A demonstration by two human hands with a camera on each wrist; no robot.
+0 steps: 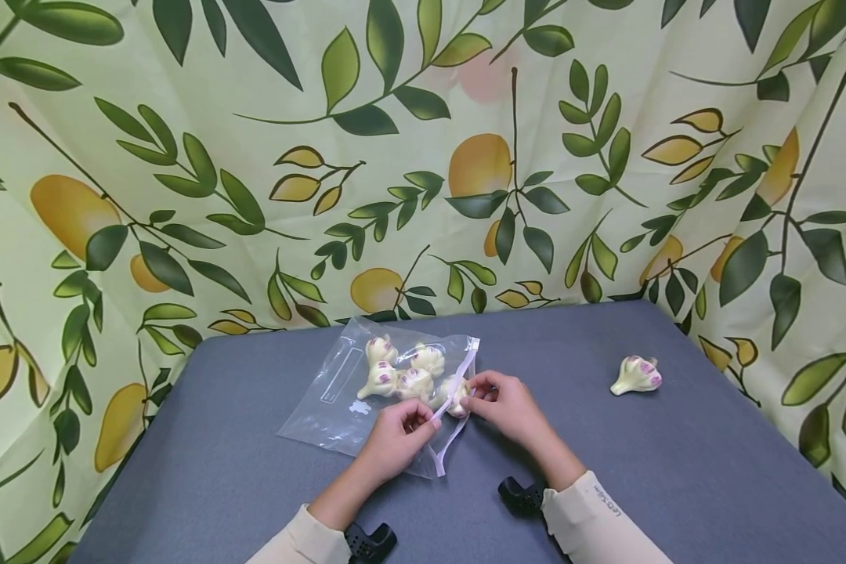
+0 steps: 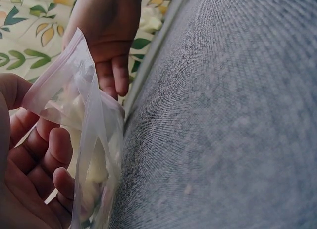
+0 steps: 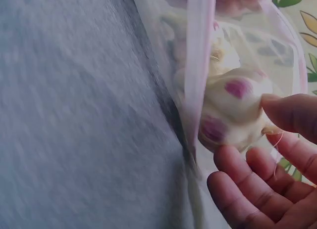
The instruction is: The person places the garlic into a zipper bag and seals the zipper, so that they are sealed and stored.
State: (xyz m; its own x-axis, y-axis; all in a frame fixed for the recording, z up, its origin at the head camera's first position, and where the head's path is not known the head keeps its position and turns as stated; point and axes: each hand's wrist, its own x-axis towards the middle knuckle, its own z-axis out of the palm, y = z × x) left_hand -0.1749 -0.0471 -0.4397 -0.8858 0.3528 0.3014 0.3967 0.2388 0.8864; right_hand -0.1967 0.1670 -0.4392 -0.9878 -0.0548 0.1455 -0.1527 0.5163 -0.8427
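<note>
A clear zip bag (image 1: 324,423) lies flat on the table with several garlic bulbs (image 1: 383,377), white with purple patches, inside it. My left hand (image 1: 398,439) pinches the bag's pinkish zip edge, and the left wrist view shows that edge (image 2: 54,80) lifted between thumb and fingers. At the bag's mouth my right hand (image 1: 504,403) holds another garlic bulb (image 3: 237,105). Its thumb (image 3: 292,115) rests on one side of the bulb, the fingers beneath. The bulb is partly within the opening, behind the zip strip. One more garlic bulb (image 1: 636,375) lies apart at the right.
The table (image 1: 218,486) has a grey cloth top. Behind it and along both sides hangs a curtain (image 1: 423,157) printed with leaves and fruit. Black wrist mounts (image 1: 372,542) sit under both cuffs.
</note>
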